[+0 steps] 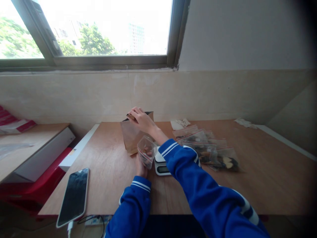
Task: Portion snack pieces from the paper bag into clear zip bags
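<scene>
The right hand [140, 119] is closed on the top edge of the brown paper bag [133, 137], which stands on the desk [111, 172] by the wall. A small clear plastic bag [146, 151] is gripped by the left hand [140, 167] beside the little scale [160, 163]. The paper bag's mouth is best held wide and steady, with the small bag kept upright.

Both arms in blue sleeves with white cuff stripes reach forward over the tabletop [111, 165]. The right hand [140, 119] is stretched farthest, palm down, fingers curled over the top edge of a brown paper bag [131, 137]. The left hand [141, 167] sits nearer than the bag, wrist bent up, fingers closed around a clear plastic pouch [146, 151].
</scene>
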A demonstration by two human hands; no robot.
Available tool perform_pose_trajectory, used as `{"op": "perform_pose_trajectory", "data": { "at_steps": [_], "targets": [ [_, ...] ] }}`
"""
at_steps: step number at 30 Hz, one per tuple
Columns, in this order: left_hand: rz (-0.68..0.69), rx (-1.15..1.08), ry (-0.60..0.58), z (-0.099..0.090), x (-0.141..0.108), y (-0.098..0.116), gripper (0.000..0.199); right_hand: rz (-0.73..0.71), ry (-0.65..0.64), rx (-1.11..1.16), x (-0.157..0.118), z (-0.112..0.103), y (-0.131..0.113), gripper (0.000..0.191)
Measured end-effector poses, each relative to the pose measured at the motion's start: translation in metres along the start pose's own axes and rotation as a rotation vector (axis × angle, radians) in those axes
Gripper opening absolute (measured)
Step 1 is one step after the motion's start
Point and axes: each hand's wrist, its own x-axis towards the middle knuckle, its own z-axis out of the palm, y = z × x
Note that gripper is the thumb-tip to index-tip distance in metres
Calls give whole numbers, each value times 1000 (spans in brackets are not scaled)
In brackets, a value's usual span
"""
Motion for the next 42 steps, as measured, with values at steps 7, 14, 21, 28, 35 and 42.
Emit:
{"op": "perform_pose_trajectory", "data": {
  "at_steps": [7,14,21,28,35,42],
  "targets": [
    [3,-28,7,1,0,0,33,4,-68,72,-7,-3,3,30],
    [2,-33,-14,0,0,0,34,134,10,23,-5,-2,4,32],
    [-13,-54,-11,-1,2,-1,34,343,-28,-122,-4,-5,7,31],
    [-9,-57,-24,-2,1,-1,34,358,-1,-68,-6,-5,7,36],
    [3,-61,-49,-1,1,1,32,306,185,182,-26,-33,-17,22],
    [-5,-64,33,9,-9,7,35,331,-536,303,-81,-41,-26,28]
  ]
}}
